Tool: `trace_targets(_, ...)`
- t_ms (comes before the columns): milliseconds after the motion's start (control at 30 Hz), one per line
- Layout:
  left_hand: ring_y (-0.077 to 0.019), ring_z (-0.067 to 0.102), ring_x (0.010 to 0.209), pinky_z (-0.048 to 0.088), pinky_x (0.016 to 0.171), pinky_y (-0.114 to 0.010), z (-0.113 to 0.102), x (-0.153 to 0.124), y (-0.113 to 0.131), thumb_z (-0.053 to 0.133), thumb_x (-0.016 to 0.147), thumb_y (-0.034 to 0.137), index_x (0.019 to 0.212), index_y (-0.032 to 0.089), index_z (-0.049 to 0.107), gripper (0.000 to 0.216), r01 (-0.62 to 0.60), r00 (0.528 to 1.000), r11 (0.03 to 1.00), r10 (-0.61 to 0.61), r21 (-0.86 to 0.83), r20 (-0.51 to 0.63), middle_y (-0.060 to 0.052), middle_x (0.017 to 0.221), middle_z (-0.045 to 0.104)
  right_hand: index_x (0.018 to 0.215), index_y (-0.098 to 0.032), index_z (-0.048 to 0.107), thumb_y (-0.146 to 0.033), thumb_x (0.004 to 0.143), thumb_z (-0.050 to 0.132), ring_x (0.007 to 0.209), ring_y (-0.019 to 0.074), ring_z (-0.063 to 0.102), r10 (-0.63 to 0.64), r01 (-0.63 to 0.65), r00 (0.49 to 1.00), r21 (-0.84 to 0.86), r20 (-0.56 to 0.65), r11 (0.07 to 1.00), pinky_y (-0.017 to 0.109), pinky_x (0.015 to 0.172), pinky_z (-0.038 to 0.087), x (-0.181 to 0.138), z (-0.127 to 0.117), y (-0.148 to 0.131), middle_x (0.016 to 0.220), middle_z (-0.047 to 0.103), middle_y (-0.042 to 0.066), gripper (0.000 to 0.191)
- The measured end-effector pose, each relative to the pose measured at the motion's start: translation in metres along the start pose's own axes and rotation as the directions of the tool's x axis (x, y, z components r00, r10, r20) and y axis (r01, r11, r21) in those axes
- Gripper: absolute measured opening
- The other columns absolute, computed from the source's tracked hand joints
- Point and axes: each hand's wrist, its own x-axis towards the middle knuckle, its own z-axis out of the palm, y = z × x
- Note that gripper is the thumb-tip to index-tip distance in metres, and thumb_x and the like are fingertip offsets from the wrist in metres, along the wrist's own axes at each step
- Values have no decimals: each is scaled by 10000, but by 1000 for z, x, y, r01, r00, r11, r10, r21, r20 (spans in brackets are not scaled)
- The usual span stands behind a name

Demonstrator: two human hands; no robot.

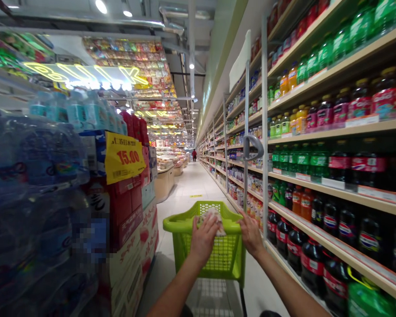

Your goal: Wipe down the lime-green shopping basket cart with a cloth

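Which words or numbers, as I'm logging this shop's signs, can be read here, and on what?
"BULK": front neon sign
"15.00": yellow price sign; its Chinese line is blurred.
Farther neon sign: ends "LK"; its start is unclear.
Cartons: Chinese characters, too blurred to read surely.
Bottle labels, shelf tags, wall lettering: too small or blurred.

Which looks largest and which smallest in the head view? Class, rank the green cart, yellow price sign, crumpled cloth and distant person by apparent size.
1. Green cart
2. Yellow price sign
3. Crumpled cloth, partly covered by the left hand
4. Distant person, small here because far off; true size is unsure
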Motion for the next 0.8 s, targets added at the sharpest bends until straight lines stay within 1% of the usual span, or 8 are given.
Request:
trace_targets(100, -202, 492, 1122, 100, 1035, -548, -15, -17, -44, 375, 804, 99, 1020, 257, 565, 329, 129, 991, 989, -126, 66, -35, -41, 1190, 564, 1200, -187, 443, -325, 869, 238, 923, 204, 549, 9, -9, 1000, 8, 5, 1000, 431, 884, 347, 0, -1, -2, 934, 643, 49, 413)
trace_targets(200, -225, 520, 1086, 112, 1023, -568, -30, -32, -77, 378, 809, 132, 1026, 236, 569, 308, 306, 951, 942, -297, 138, -83, -69, 1178, 570, 1206, -179, 432, -322, 869, 245, 913, 206, 552, 23, -23, 1000, 26, 15, 999, 446, 889, 334, 0, 1, -5, 939, 642, 55, 411)
trace_targets(267, -225, 502, 1109, 127, 1022, -567, -27, -29, -69, 386, 811, 141, 1023, 246, 569, 299, 317, 948, 939, -309, 132, -76, -57, 1182, 569, 1203, -176, 434, -315, 865, 244, 903, 206, 556, 31, -31, 999, 30, 11, 999, 450, 884, 334, 1, 3, -7, 953, 640, 62, 412)
trace_targets(433, -183, 455, 1160, 111, 1041, -535, -6, -9, -22, 394, 812, 119, 1002, 284, 567, 305, 73, 997, 997, -72, 23, -11, -7, 1192, 564, 1178, -176, 455, -325, 859, 241, 884, 213, 559, 22, -22, 1000, 19, 12, 1000, 447, 863, 352, 2, 3, -2, 914, 650, 59, 412)
trace_targets(500, -181, 477, 1137, 87, 1051, -523, -10, -12, -34, 390, 813, 116, 1011, 270, 568, 308, 89, 996, 995, -88, 45, -28, -24, 1183, 571, 1176, -174, 456, -328, 860, 241, 882, 214, 558, 15, -16, 1000, 15, 20, 1000, 445, 860, 356, 1, 2, 1, 890, 654, 55, 412)
trace_targets(667, -199, 533, 1067, 68, 1055, -523, -35, -34, -89, 389, 815, 138, 1021, 242, 572, 295, 331, 941, 933, -315, 139, -125, -49, 1158, 588, 1171, -186, 460, -330, 856, 250, 875, 214, 559, 6, -6, 1000, 2, -5, 1000, 442, 854, 357, 1, 3, -1, 947, 647, 57, 405)
trace_targets(733, -204, 525, 1079, 85, 1050, -530, -33, -31, -79, 395, 808, 129, 1009, 237, 577, 292, 341, 937, 932, -328, 121, -119, -50, 1155, 590, 1158, -180, 469, -330, 855, 250, 858, 214, 564, 6, -6, 1000, -4, -15, 1000, 442, 844, 362, 2, 4, -2, 937, 649, 60, 403)
trace_targets(800, -197, 490, 1123, 105, 1050, -526, -21, -20, -50, 397, 802, 109, 995, 241, 580, 297, 264, 963, 961, -259, 75, -79, -44, 1169, 580, 1154, -177, 470, -328, 855, 249, 848, 211, 566, 2, -2, 1000, -5, -16, 1000, 437, 839, 367, 3, 5, -2, 898, 653, 54, 401)
